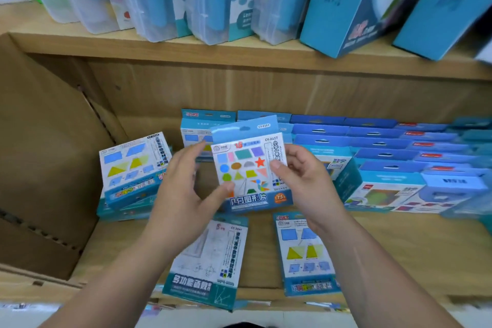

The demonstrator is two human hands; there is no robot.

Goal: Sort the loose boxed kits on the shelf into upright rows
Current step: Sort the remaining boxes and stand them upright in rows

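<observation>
The kit (245,165) is held above the shelf (399,247), face to the camera. Its long axis is upright, with the hang tab pointing up and leaning slightly left. The right hand (306,178) pinches its right edge, thumb on the front. The left hand (183,184) keeps its fingers (191,152) straight, thumb touching the lower left corner. Upright rows (372,146) stand just to the right.

The held box (249,168) in the middle of the frame reads "CY-0157" at its upper right and again on its hang tab. It also shows a red "15" near the top, "几何图形片" along the blue bottom band, and "75" in an orange badge. The flat box (207,261) at lower centre reads "多功能函数" in large white characters. Print elsewhere is too blurred to read.
</observation>
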